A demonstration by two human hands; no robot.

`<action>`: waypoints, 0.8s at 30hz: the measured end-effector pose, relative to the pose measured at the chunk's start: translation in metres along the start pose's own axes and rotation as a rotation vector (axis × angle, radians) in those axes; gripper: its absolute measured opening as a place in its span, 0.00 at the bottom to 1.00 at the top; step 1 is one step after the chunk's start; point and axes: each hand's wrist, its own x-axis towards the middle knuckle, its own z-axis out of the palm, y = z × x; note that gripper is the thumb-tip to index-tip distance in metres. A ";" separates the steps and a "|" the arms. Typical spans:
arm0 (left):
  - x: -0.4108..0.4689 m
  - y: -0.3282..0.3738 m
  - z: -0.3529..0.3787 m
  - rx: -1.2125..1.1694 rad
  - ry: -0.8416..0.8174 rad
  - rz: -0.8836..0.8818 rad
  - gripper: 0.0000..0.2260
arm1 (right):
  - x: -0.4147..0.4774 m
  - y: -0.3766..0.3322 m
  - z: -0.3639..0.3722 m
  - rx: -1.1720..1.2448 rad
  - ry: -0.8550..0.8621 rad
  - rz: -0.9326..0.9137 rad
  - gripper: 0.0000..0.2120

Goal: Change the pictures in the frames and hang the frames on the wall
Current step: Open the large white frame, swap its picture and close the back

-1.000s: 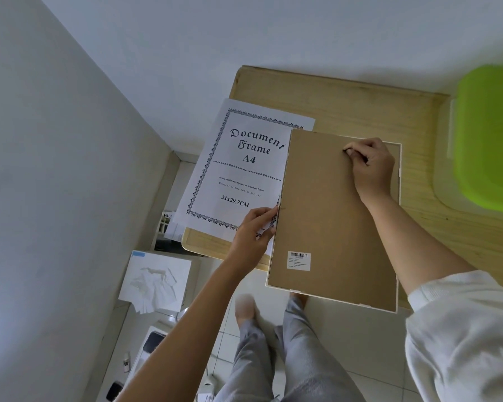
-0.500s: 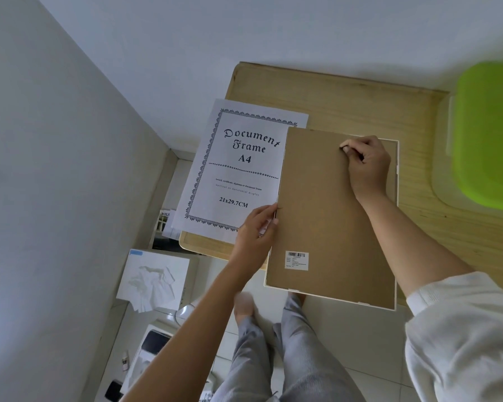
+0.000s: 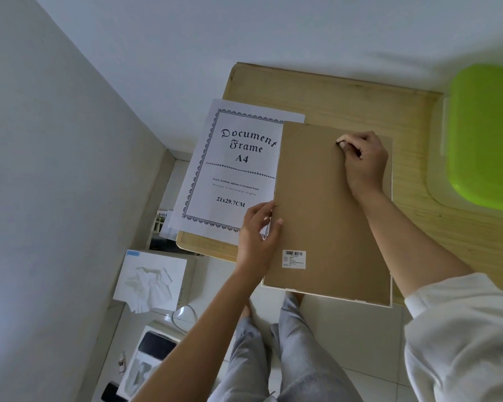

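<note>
Between frames, the left hand (image 3: 257, 230) has closed in on the left edge of the backing board (image 3: 325, 216), thumb now lying across the brown surface and fingers curled at the rim, where half a second ago only fingertips touched it. Seen from the head camera, the right hand (image 3: 363, 158) is bunched near the board's top, fingertips pinching a small dark tab (image 3: 339, 143). The picture frame (image 3: 331, 297) lies face down on the wooden table (image 3: 360, 97), its near end overhanging the edge and its left side overlapping the printed insert sheet (image 3: 238, 169). The firmer grip suggests the board is being settled or lifted at its fastenings; hanging has yet to begin. A green-lidded container (image 3: 488, 134) sits to the right.
</note>
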 end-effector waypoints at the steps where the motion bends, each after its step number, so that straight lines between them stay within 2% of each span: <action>1: 0.001 0.000 0.000 -0.030 -0.001 -0.014 0.15 | 0.000 0.000 0.000 0.002 0.002 0.004 0.08; 12: 0.001 0.005 -0.002 -0.269 -0.016 -0.108 0.14 | 0.003 -0.006 0.002 0.015 0.002 0.005 0.07; 16: 0.004 0.006 -0.001 -0.289 -0.023 -0.123 0.17 | 0.007 -0.007 0.003 -0.001 -0.003 0.005 0.07; 24: 0.005 0.007 0.000 -0.327 -0.025 -0.128 0.14 | 0.010 -0.012 0.009 0.003 0.001 0.028 0.07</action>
